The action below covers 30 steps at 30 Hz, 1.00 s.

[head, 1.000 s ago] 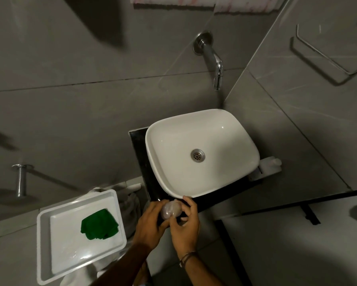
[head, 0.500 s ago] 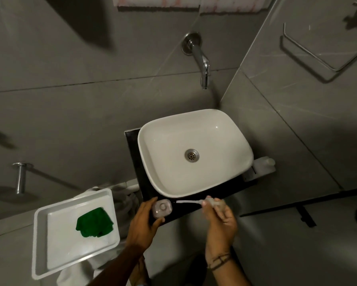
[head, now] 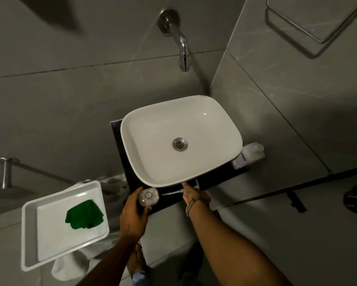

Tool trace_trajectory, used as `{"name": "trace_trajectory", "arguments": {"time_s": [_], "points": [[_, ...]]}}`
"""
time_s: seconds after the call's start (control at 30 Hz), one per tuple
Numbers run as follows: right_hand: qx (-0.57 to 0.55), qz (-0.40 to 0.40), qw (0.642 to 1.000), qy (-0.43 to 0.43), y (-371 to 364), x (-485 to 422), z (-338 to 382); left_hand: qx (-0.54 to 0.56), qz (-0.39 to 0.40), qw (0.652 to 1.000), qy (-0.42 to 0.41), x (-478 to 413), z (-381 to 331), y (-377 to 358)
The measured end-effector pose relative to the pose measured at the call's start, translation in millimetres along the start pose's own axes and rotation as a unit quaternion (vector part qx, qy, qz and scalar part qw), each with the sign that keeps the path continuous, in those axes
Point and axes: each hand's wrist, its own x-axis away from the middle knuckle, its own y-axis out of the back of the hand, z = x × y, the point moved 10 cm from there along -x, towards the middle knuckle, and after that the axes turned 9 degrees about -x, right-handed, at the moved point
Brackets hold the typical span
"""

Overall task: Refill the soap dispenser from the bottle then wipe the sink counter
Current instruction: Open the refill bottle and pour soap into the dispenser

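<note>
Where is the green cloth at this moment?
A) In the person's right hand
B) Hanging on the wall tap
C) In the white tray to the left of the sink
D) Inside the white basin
C: the green cloth lies crumpled in the white tray, left of the basin; neither hand touches it, and the basin holds nothing but its drain.

Layout at the basin, as we see it

We find the basin [head: 181, 141] on the counter [head: 214, 178], tap [head: 181, 48] behind it, bottle [head: 254, 151] to its right, dispenser [head: 148, 197] before its front-left corner, and the tray [head: 28, 234] holding a cloth [head: 83, 215] far left.
</note>
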Motion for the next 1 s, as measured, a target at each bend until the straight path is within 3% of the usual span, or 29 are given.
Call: {"name": "trace_trajectory", "arguments": {"time_s": [0.1, 0.43, 0.53, 0.67, 0.77, 0.87, 1.0], "points": [[0.041, 0.028, 0.999, -0.001, -6, -12, -4, 0.006, -0.005, 1.0, 0.013, 3, 0, -1], [0.108, 0.017, 0.994, 0.025, 4, -19, 3, 0.016, -0.014, 0.998, 0.055, 9, -1, -4], [0.113, 0.033, 0.992, 0.035, 13, -18, 14, 0.036, -0.063, 0.987, 0.142, 29, 10, -5], [0.144, -0.032, 0.974, 0.169, 54, -13, 68, 0.037, -0.054, 0.96, 0.271, 77, 10, -48], [0.163, -0.051, 0.954, 0.246, 72, -9, 123, 0.067, 0.003, 0.983, 0.173, 71, -61, -95], [0.145, -0.06, 0.94, 0.304, 83, -4, 177, 0.007, 0.04, 0.999, -0.016, 43, -169, -128], [0.118, -0.004, 0.937, 0.329, 76, -9, 229, -0.119, 0.046, 0.97, -0.205, 2, -292, -170]]}}
